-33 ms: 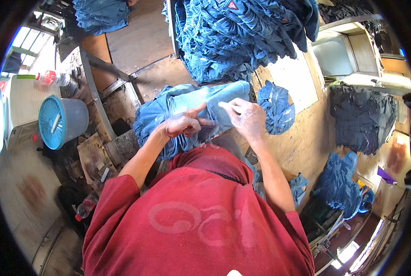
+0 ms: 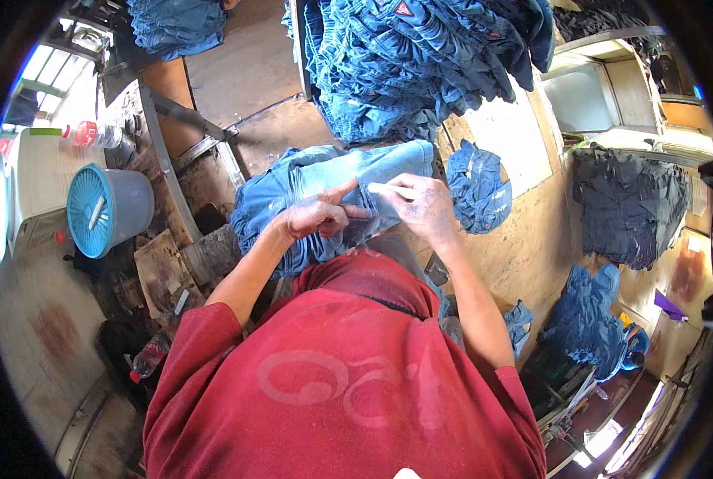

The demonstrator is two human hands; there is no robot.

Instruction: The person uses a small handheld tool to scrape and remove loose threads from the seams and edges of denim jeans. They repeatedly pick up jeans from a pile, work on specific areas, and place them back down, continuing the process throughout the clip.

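Light blue denim jeans [image 2: 396,164] lie bunched and partly flattened in front of my body. My left hand [image 2: 316,219] rests on them, two digits stretched out and apart with a darker patch of denim between them; its other fingers are curled. My right hand [image 2: 426,209] is closed in a pinch just right of those fingertips. From the pinch sticks a small whitish piece, like a chalk stub [image 2: 383,191], its tip close to the denim. Its exact kind cannot be made out.
A large pile of jeans [image 2: 404,72] stands ahead. A folded denim piece [image 2: 477,188] lies right of my work. Dark garments [image 2: 628,203] and more denim [image 2: 584,315] are farther right. On the left stand a clear tub with blue lid [image 2: 121,209] and a plastic bottle [image 2: 149,359].
My right hand has shifted slightly left and down with the whitish piece, closer to my left fingertips. My left hand and the jeans look the same.
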